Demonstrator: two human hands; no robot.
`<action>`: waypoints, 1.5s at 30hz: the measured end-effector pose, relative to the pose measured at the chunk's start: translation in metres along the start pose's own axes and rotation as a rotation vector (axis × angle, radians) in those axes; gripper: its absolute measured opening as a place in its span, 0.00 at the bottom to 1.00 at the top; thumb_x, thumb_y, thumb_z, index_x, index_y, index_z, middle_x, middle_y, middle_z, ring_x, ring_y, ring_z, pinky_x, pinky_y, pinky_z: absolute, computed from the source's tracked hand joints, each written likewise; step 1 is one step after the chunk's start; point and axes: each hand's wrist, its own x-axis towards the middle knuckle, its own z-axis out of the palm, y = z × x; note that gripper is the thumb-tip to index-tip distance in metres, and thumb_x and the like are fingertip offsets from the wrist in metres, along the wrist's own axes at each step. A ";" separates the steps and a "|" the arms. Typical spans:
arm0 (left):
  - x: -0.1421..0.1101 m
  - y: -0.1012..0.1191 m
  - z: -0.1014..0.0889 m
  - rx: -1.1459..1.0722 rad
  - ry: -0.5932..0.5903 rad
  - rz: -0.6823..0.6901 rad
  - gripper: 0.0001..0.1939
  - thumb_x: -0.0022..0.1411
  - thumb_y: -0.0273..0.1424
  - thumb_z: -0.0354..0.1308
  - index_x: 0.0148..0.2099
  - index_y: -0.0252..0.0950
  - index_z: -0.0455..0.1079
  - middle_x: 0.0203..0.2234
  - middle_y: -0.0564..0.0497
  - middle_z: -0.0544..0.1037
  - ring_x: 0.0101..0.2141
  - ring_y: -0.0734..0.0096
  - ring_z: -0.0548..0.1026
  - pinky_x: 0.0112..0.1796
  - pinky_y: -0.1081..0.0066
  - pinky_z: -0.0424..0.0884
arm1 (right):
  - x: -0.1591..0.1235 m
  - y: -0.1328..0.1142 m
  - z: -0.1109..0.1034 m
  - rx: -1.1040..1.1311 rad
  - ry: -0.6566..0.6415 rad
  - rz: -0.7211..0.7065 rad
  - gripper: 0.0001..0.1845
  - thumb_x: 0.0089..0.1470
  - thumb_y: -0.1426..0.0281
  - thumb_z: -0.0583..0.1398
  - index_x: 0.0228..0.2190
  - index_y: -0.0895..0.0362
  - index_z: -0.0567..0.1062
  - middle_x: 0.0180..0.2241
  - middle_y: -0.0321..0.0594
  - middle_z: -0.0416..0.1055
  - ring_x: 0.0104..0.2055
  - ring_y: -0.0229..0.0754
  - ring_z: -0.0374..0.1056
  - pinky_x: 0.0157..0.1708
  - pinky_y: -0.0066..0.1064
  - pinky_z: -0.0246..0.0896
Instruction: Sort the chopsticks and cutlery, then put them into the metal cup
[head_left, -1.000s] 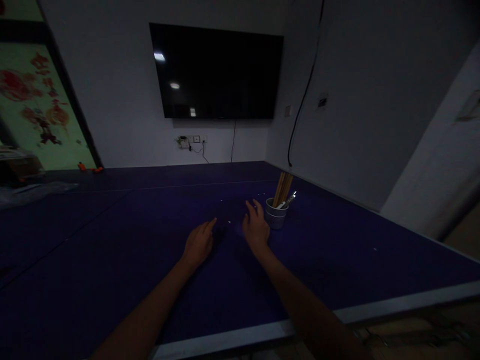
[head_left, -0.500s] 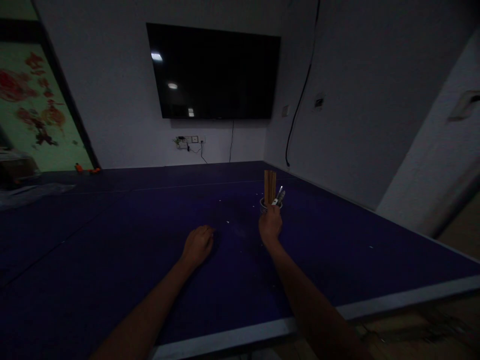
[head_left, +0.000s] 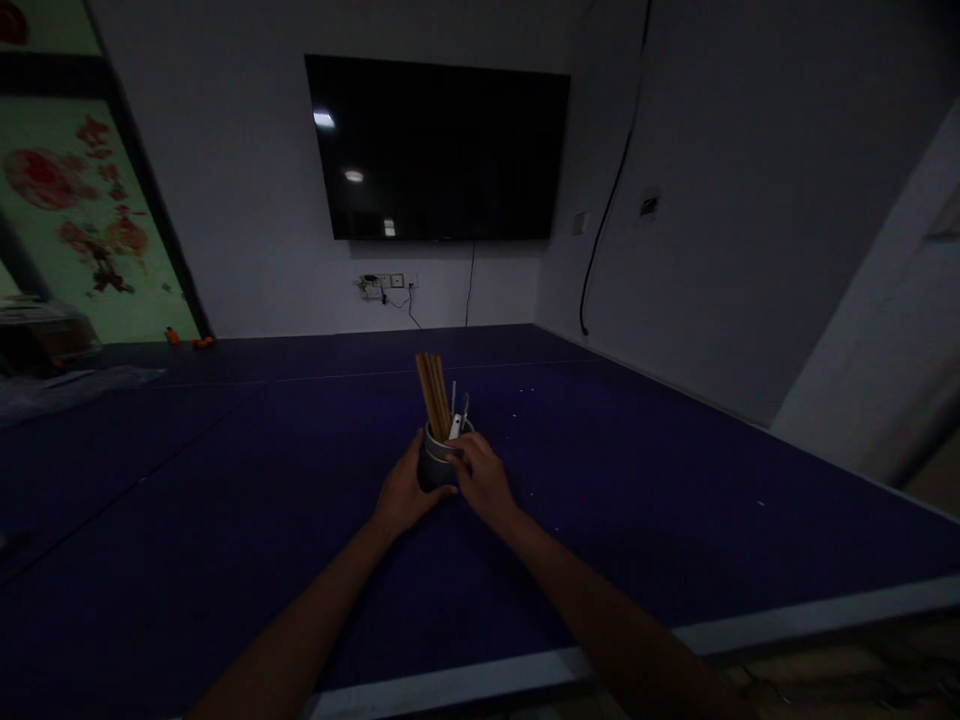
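A dark round utensil holder (head_left: 437, 468) with a pale rim stands on the blue-purple tabletop, between my hands. Wooden chopsticks (head_left: 433, 395) rise from it in a bundle, leaning left. Beside them a white handle (head_left: 455, 427) and thin metal utensils (head_left: 465, 408) stick up; their lower ends are hidden inside. My left hand (head_left: 405, 493) curves around the holder's left side, thumb across its lower front. With bent fingers, my right hand (head_left: 484, 480) grips the holder at its right front, near the rim.
Small white specks (head_left: 525, 390) dot the tabletop (head_left: 300, 480). At the far left lie clear plastic sheeting (head_left: 90, 388) and orange objects (head_left: 201, 342). A television (head_left: 442, 150) hangs on the wall, above sockets and cords. A pale edge strip (head_left: 465, 683) borders the table in front.
My right hand has brought the utensil holder left and closer to me. My left hand has opened from its loose curl and closed around the holder's left side. The view has shifted slightly.
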 end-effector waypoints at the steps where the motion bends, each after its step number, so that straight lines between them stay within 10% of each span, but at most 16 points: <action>1: 0.000 0.002 0.000 -0.057 0.006 -0.012 0.48 0.47 0.46 0.63 0.64 0.35 0.46 0.53 0.37 0.67 0.51 0.56 0.69 0.47 0.59 0.67 | -0.002 -0.002 0.002 0.025 -0.025 -0.024 0.13 0.58 0.70 0.52 0.42 0.54 0.72 0.40 0.42 0.68 0.41 0.41 0.66 0.42 0.32 0.64; 19: 0.012 -0.057 -0.049 0.113 0.545 -0.564 0.39 0.42 0.43 0.65 0.56 0.38 0.58 0.48 0.41 0.71 0.48 0.52 0.71 0.45 0.56 0.67 | -0.003 -0.002 -0.003 -0.053 -0.237 -0.043 0.31 0.58 0.74 0.49 0.61 0.45 0.49 0.59 0.44 0.54 0.52 0.40 0.63 0.50 0.38 0.62; 45: 0.015 -0.074 -0.053 -0.032 0.529 -0.540 0.39 0.44 0.34 0.65 0.57 0.37 0.56 0.51 0.41 0.69 0.50 0.57 0.69 0.49 0.59 0.65 | -0.007 0.018 0.011 -0.099 -0.318 0.105 0.17 0.56 0.72 0.53 0.48 0.52 0.71 0.50 0.41 0.66 0.49 0.39 0.65 0.48 0.34 0.62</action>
